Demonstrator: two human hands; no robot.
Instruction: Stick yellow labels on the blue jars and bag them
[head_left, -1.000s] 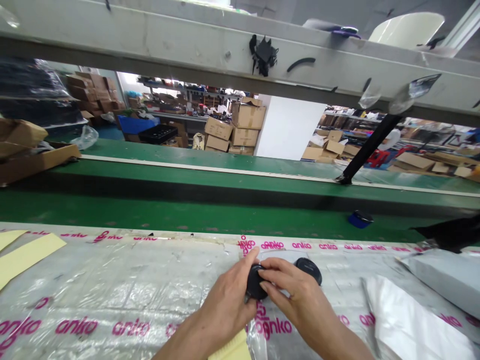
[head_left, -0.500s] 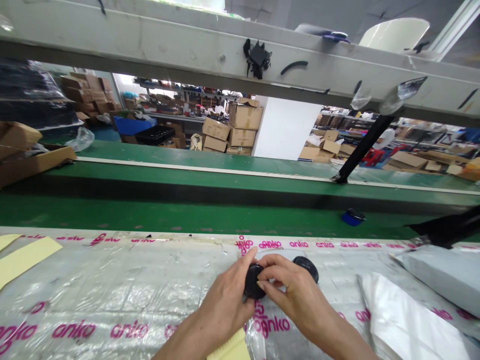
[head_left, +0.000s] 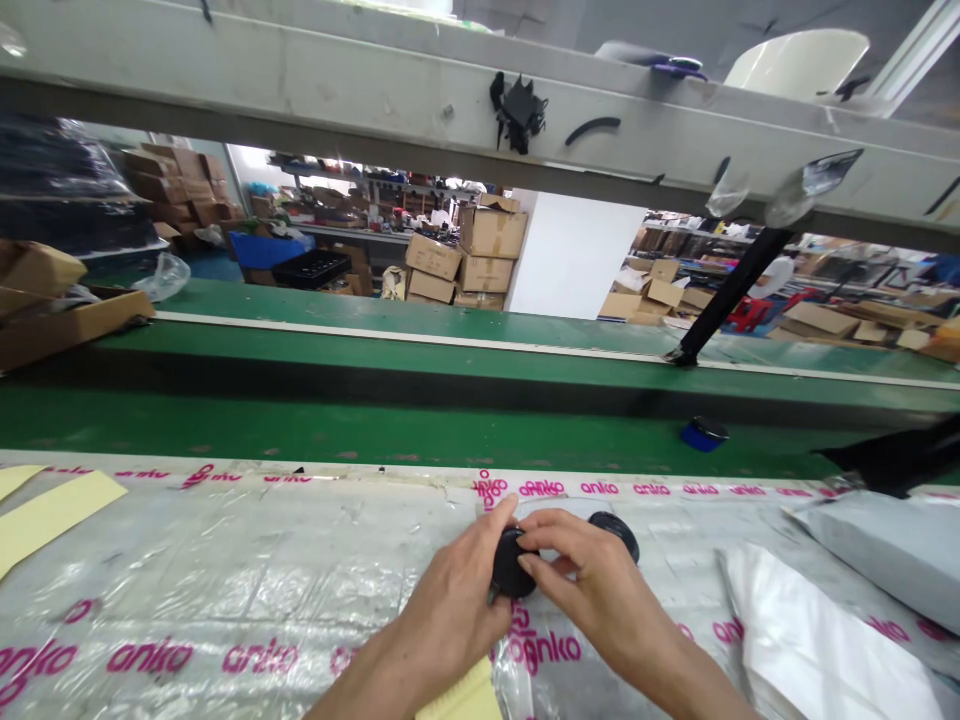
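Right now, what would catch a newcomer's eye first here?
Probably the two bare hands at the lower middle: the left hand holds a round black disc, and the right hand's fingertips are on it. Behind them, a bright green surface runs across the view, with a small blue-and-black item at its right. The pink "anko" lettering stands out on the plastic covering in front.

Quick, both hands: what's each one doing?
Left hand: holding the round black piece.
Right hand: fingertips on the same piece; firm grip or light touch, can't tell.
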